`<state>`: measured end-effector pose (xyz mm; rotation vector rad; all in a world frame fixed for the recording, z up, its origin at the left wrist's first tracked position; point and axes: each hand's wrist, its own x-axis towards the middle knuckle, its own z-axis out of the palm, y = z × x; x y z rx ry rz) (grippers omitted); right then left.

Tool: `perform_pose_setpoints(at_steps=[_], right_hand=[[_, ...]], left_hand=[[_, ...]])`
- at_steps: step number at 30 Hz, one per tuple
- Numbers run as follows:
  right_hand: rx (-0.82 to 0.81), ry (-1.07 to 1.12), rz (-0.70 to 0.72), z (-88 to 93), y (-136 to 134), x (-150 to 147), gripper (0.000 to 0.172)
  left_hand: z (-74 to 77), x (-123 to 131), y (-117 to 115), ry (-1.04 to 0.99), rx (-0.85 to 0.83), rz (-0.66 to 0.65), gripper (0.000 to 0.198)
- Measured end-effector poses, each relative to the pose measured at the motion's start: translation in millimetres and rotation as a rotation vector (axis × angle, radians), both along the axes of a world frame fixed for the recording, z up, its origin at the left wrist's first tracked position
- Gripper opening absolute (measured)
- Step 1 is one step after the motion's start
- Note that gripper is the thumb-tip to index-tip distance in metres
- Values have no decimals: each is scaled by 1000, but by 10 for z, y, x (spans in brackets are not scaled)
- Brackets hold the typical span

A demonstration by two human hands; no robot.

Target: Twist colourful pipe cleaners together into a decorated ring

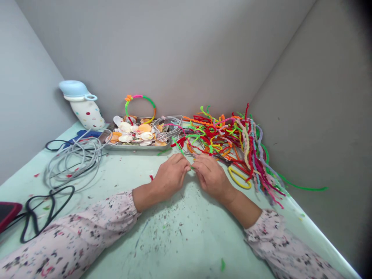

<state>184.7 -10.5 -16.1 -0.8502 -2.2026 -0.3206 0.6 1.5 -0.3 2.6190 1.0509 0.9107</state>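
My left hand (171, 175) and my right hand (211, 177) meet over the middle of the table, fingers pinched close together. Between them is a green pipe cleaner (178, 146), its fuzzy end rising up and left past my left fingers; a bit of green also shows at the fingertips. How it is bent inside the fingers is hidden. Just beyond my right hand lies a large heap of coloured pipe cleaners (223, 135). Scissors with yellow handles (238, 179) rest beside that hand, their blades partly under the heap.
Behind my left hand, a metal tray (136, 147) holds shells and a multicoloured pipe cleaner ring (149, 101). Coiled grey cable (74, 162), a black cord (35, 228) and a white bottle with a blue lid (85, 110) are at left. Walls bound the table (186, 240).
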Motion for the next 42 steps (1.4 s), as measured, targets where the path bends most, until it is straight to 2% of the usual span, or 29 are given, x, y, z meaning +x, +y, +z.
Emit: perform_pose_setpoints(at_steps=[5,7,10,13,15,18,23,27,32,38,42], right_hand=[[-46,55,-1,25,4,1,21],[-66,103,-28,39,10,6,20],[-65,184,-98,50,16,16,18],[-49,271,-139,54,6,16,16],[-40,314,-130,60,-9,8,15],[-39,343,-81,79,-38,-11,17],[-97,374,-17,98,-70,-26,19],[-140,350,32,81,-76,-23,19],[-75,355,-1,71,-63,-19,20],[-7,377,-62,85,-44,-11,20],[-7,365,-89,75,-34,0,20]], left_hand=[[41,-2,-24,-82,-15,5,18],[76,-8,-50,-178,37,57,14],[109,-20,-76,-341,118,131,22],[88,-21,-72,-400,101,143,19],[53,-13,-63,-343,31,113,20],[5,1,-57,-266,-56,67,33],[0,4,-63,-313,-108,-25,51],[10,5,-63,-331,-142,-93,44],[17,12,-96,-305,-12,26,22],[77,22,-139,-250,221,116,16],[115,17,-154,-161,267,163,16]])
